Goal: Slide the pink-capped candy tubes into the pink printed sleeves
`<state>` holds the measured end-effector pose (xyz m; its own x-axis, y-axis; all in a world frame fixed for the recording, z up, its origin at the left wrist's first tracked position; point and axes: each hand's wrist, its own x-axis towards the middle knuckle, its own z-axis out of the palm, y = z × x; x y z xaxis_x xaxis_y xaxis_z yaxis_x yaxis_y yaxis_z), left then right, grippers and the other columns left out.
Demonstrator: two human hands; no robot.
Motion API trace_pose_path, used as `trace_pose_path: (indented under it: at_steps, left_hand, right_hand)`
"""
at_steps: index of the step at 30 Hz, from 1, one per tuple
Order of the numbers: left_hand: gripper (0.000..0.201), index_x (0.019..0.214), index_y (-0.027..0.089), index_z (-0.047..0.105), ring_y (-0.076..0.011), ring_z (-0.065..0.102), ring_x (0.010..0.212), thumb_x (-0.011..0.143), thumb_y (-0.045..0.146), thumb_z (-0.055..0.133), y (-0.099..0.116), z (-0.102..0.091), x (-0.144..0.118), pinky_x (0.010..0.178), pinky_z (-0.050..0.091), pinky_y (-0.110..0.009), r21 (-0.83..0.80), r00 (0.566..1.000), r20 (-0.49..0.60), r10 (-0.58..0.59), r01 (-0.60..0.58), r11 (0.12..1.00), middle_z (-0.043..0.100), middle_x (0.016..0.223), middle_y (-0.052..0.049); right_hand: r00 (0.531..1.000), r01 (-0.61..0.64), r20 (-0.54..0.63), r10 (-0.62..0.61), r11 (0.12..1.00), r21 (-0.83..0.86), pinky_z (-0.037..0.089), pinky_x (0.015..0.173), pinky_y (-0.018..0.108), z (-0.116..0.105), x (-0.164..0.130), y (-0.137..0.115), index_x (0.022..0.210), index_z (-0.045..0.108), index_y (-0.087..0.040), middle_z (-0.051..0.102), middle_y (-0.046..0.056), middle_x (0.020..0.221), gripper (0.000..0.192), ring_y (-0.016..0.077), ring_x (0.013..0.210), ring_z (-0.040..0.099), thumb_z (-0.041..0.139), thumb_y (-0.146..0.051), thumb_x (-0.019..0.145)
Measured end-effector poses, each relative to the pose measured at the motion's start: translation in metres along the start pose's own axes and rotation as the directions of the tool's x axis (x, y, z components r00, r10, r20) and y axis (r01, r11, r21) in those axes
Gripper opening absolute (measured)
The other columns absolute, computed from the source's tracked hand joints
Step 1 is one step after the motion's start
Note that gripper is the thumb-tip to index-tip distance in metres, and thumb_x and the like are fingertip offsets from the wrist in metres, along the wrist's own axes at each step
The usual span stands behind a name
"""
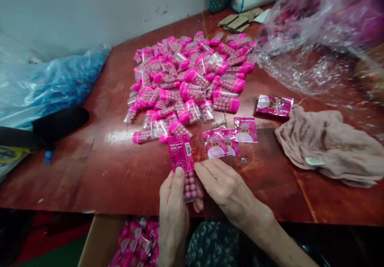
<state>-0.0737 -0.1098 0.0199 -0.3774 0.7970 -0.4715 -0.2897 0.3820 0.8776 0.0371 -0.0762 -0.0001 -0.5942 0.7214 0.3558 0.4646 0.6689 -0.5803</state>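
Note:
Near the table's front edge, my left hand [172, 203] is closed around a clear container of pink candy balls [190, 189], with the thumb lying on its front. A printed pink label sleeve [181, 151] covers the container's upper part, and its top edge stands up flat. My right hand [222, 183] has its fingers bent together at the sleeve's lower right edge; the fingertips are partly hidden. Just beyond it lie several loose flat label sleeves [215, 143]. Farther back, a large heap of candy containers with bright pink caps [192, 75] spreads over the table.
A bundle of sleeves [275, 106] lies beside a crumpled pink cloth [333, 143] on the right. Clear plastic wrap [300, 55] covers the back right. Blue bagged material [60, 83] is at left. Below the edge, a cardboard box [100, 239] contains pink packed containers.

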Motion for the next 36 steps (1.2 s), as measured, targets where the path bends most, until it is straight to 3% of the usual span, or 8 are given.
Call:
trace_pose_path:
  at_steps: [8,16,21,24,26,29,33,36]
  left_hand:
    - [0.032,0.065,0.015,0.054,-0.008,0.043,0.034,0.078,0.044,0.053,-0.005,-0.008,0.003,0.033,0.035,-0.017,0.135,0.997,-0.03,0.064,-0.059,0.989,0.048,0.044,0.003]
    - [0.037,0.064,0.016,0.055,-0.0083,0.041,0.036,0.078,0.05,0.051,0.0,-0.008,-0.002,0.033,0.034,-0.018,0.213,0.995,-0.01,0.099,-0.094,0.972,0.048,0.047,0.002]
    - [0.042,0.067,0.015,0.055,-0.0084,0.04,0.032,0.077,0.055,0.048,-0.005,-0.007,0.002,0.031,0.032,-0.019,0.136,0.999,0.011,0.048,-0.049,0.989,0.05,0.044,0.001]
    - [0.042,0.065,0.015,0.053,-0.0069,0.039,0.031,0.079,0.053,0.046,-0.007,-0.008,0.005,0.03,0.03,-0.017,0.043,0.998,0.067,0.022,-0.024,0.999,0.051,0.044,0.001]
    - [0.036,0.065,0.015,0.052,-0.006,0.038,0.031,0.081,0.047,0.048,-0.007,-0.008,0.006,0.03,0.029,-0.016,0.001,0.995,0.099,-0.012,0.012,1.0,0.051,0.044,0.001]
    - [0.028,0.068,0.014,0.052,-0.005,0.035,0.03,0.081,0.039,0.052,-0.006,-0.008,0.008,0.029,0.026,-0.013,-0.015,0.99,0.124,-0.07,0.072,0.997,0.051,0.04,0.002]
    - [0.025,0.068,0.014,0.053,-0.0043,0.034,0.03,0.079,0.037,0.055,-0.008,-0.006,0.008,0.029,0.026,-0.013,0.009,0.975,0.187,-0.12,0.12,0.993,0.05,0.04,0.003]
    - [0.022,0.072,0.014,0.054,-0.0045,0.037,0.035,0.078,0.034,0.057,-0.012,-0.005,0.009,0.033,0.029,-0.013,0.022,0.97,0.217,-0.109,0.106,0.994,0.052,0.045,0.002]
  right_hand:
    - [0.993,-0.045,0.107,0.047,0.999,-0.02,0.049,0.069,0.034,0.005,-0.001,-0.004,0.084,0.055,-0.012,0.055,0.008,0.079,0.024,0.0197,0.074,0.051,0.033,-0.003,0.087]
    - [0.994,-0.009,0.105,0.018,0.996,-0.085,0.044,0.064,0.035,0.003,0.0,-0.007,0.081,0.055,-0.012,0.054,0.008,0.074,0.026,0.0206,0.068,0.046,0.032,-0.002,0.084]
    - [0.999,-0.04,0.013,0.04,0.997,-0.063,0.04,0.059,0.033,0.012,-0.001,-0.006,0.077,0.056,-0.013,0.052,0.007,0.07,0.025,0.0199,0.064,0.044,0.033,-0.005,0.086]
    - [0.978,-0.164,-0.108,0.18,0.975,0.148,0.039,0.058,0.03,0.017,0.001,-0.003,0.075,0.055,-0.014,0.052,0.004,0.067,0.029,0.017,0.063,0.046,0.031,-0.009,0.09]
    - [0.911,-0.304,-0.164,0.379,0.885,0.352,0.04,0.061,0.028,0.017,0.003,0.001,0.079,0.057,-0.014,0.054,0.004,0.071,0.027,0.0155,0.066,0.049,0.033,-0.016,0.092]
    - [0.806,-0.399,-0.091,0.584,0.651,0.646,0.042,0.07,0.027,0.015,0.006,0.007,0.091,0.058,-0.017,0.06,0.003,0.083,0.022,0.0156,0.077,0.055,0.04,-0.03,0.092]
    - [0.807,-0.386,0.125,0.578,0.355,0.852,0.042,0.06,0.024,0.015,0.007,0.01,0.077,0.059,-0.019,0.057,-0.001,0.07,0.025,0.0133,0.067,0.053,0.05,-0.041,0.085]
    - [0.75,-0.425,0.22,0.624,0.2,0.883,0.035,0.049,0.022,0.019,0.005,0.01,0.062,0.054,-0.018,0.049,-0.004,0.054,0.034,0.0095,0.049,0.045,0.05,-0.044,0.084]
